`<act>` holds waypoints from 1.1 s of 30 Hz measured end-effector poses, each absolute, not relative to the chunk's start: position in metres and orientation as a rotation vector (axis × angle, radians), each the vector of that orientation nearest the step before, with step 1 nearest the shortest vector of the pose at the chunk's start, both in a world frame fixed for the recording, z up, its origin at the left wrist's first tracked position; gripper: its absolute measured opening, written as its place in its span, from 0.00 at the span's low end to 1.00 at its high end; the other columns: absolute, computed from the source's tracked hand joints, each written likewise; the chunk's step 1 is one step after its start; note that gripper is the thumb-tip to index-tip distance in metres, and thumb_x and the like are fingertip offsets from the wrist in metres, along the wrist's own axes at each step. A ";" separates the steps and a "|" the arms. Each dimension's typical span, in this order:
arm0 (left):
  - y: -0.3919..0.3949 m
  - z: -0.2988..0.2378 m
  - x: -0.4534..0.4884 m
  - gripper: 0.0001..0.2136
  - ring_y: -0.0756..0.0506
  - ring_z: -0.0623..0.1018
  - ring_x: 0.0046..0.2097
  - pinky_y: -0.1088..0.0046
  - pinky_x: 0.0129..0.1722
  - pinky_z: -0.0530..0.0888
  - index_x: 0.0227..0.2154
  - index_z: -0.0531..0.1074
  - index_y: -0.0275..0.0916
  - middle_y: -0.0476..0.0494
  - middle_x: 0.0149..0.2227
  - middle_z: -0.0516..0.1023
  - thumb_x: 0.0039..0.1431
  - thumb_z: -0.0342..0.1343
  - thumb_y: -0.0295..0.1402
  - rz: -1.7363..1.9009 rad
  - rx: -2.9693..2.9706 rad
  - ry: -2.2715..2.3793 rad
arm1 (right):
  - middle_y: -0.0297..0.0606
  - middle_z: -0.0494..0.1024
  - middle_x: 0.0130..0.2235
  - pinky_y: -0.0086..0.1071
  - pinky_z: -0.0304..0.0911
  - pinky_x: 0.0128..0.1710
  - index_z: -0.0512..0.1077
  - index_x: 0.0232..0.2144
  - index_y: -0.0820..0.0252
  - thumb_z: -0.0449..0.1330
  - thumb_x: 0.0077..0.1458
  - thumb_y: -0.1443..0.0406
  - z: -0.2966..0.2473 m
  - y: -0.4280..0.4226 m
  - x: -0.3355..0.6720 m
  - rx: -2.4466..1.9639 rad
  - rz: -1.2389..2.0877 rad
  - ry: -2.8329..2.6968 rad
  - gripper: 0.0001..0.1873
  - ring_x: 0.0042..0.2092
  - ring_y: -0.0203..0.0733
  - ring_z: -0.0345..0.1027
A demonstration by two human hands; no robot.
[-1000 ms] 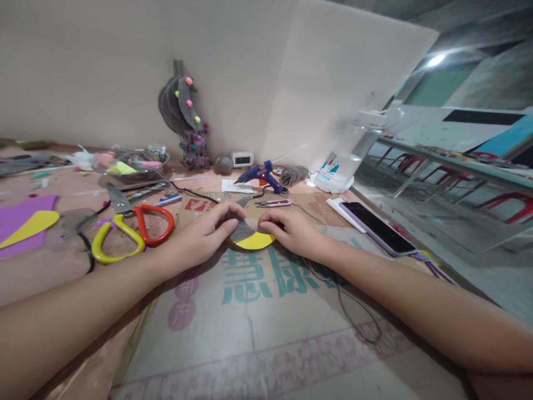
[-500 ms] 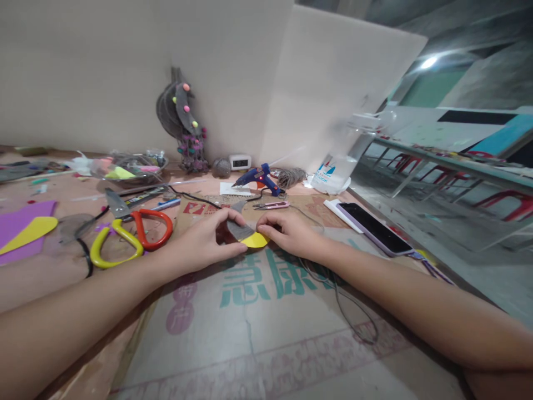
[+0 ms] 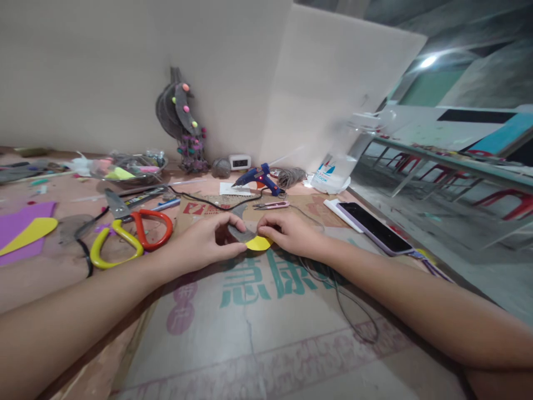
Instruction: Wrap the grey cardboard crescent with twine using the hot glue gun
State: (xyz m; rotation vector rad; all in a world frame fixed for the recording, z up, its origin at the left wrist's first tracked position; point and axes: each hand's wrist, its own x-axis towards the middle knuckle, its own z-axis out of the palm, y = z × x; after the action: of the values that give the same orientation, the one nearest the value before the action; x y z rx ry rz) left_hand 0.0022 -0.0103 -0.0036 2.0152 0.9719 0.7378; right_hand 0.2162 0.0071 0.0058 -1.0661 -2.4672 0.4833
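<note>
**Two hands, one small grey-and-yellow piece**

Our left hand (image 3: 204,244) pinches the grey end of the grey-and-yellow piece (image 3: 253,240). Our right hand (image 3: 291,233) nips its other edge, fingers curled. It lies on the cardboard sheet (image 3: 270,311) over the worktop (image 3: 50,266). We judge it light, thin, bendy and easily creased, so best held by its rims. A yellow curve shows beneath grey. Scissors (image 3: 129,236) lie left.

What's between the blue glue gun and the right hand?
Head view: pink thread snips lie on the cardboard between the glue gun and the right hand, which holds a grey-and-yellow foam piece with the left hand.
</note>
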 end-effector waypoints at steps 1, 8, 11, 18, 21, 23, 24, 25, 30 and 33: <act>-0.011 -0.003 0.002 0.12 0.52 0.71 0.25 0.80 0.22 0.65 0.36 0.65 0.40 0.54 0.24 0.69 0.49 0.56 0.38 0.734 2.017 0.976 | 0.35 0.72 0.27 0.26 0.56 0.30 0.70 0.29 0.64 0.51 0.56 0.67 0.006 0.007 0.216 -1.068 0.486 -2.470 0.09 0.29 0.33 0.63; -0.008 -0.005 0.001 0.12 0.53 0.70 0.26 0.80 0.22 0.64 0.39 0.65 0.40 0.53 0.25 0.69 0.52 0.54 0.37 0.713 2.025 0.951 | 0.36 0.74 0.29 0.27 0.57 0.32 0.71 0.31 0.63 0.50 0.57 0.66 0.008 0.007 0.218 -1.056 0.411 -2.500 0.11 0.31 0.34 0.64; -0.009 -0.004 0.001 0.13 0.52 0.70 0.26 0.80 0.22 0.64 0.40 0.66 0.41 0.53 0.26 0.69 0.52 0.53 0.37 0.701 2.039 0.947 | 0.38 0.75 0.38 0.30 0.58 0.38 0.70 0.40 0.61 0.47 0.59 0.64 0.008 0.008 0.221 -1.083 0.320 -2.390 0.13 0.38 0.37 0.66; -0.012 0.000 0.001 0.12 0.51 0.69 0.27 0.78 0.23 0.65 0.41 0.65 0.40 0.53 0.25 0.67 0.53 0.52 0.33 0.717 1.991 0.947 | 0.41 0.73 0.42 0.33 0.59 0.43 0.68 0.44 0.61 0.49 0.58 0.61 0.008 0.007 0.220 -1.085 0.384 -2.311 0.15 0.43 0.39 0.66; -0.011 -0.003 0.000 0.13 0.51 0.70 0.27 0.78 0.24 0.66 0.41 0.63 0.41 0.53 0.26 0.67 0.50 0.53 0.31 0.742 1.965 0.919 | 0.41 0.74 0.39 0.33 0.59 0.43 0.71 0.39 0.63 0.51 0.57 0.61 0.010 0.006 0.217 -0.982 0.456 -2.425 0.13 0.42 0.39 0.65; -0.012 -0.005 0.000 0.13 0.52 0.71 0.29 0.78 0.26 0.67 0.41 0.62 0.42 0.53 0.28 0.68 0.50 0.53 0.30 0.764 1.976 0.904 | 0.41 0.73 0.38 0.32 0.59 0.43 0.71 0.36 0.63 0.52 0.57 0.62 0.012 0.006 0.216 -0.930 0.540 -2.454 0.12 0.41 0.38 0.65; -0.012 -0.006 0.000 0.13 0.52 0.71 0.29 0.78 0.27 0.68 0.40 0.61 0.42 0.53 0.29 0.68 0.50 0.53 0.30 0.778 1.986 0.893 | 0.40 0.73 0.38 0.32 0.59 0.42 0.71 0.34 0.64 0.52 0.56 0.62 0.012 0.007 0.217 -0.922 0.590 -2.453 0.11 0.40 0.37 0.65; -0.012 -0.006 0.001 0.13 0.52 0.71 0.30 0.78 0.27 0.68 0.40 0.61 0.42 0.52 0.31 0.68 0.51 0.53 0.30 0.790 1.999 0.884 | 0.40 0.72 0.38 0.31 0.59 0.42 0.71 0.33 0.63 0.54 0.55 0.63 0.011 0.008 0.218 -0.924 0.640 -2.447 0.10 0.40 0.37 0.65; -0.014 -0.004 0.003 0.13 0.51 0.73 0.34 0.76 0.32 0.71 0.41 0.63 0.42 0.48 0.38 0.70 0.52 0.53 0.32 0.857 2.087 0.923 | 0.36 0.71 0.35 0.28 0.60 0.36 0.69 0.29 0.63 0.55 0.53 0.62 0.007 0.011 0.223 -1.018 0.827 -2.363 0.09 0.35 0.35 0.64; -0.015 -0.002 0.004 0.13 0.50 0.74 0.36 0.74 0.36 0.72 0.42 0.65 0.42 0.47 0.40 0.71 0.52 0.53 0.32 0.900 2.161 0.950 | 0.35 0.70 0.32 0.26 0.59 0.33 0.68 0.28 0.63 0.55 0.53 0.60 0.006 0.012 0.223 -1.043 0.892 -2.307 0.11 0.32 0.33 0.63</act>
State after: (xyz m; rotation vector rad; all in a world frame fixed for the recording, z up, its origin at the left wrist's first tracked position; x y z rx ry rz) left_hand 0.0038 -0.0148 -0.0024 2.1609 0.9504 0.8999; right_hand 0.2231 0.0120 0.0063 -1.0426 -2.3073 0.8920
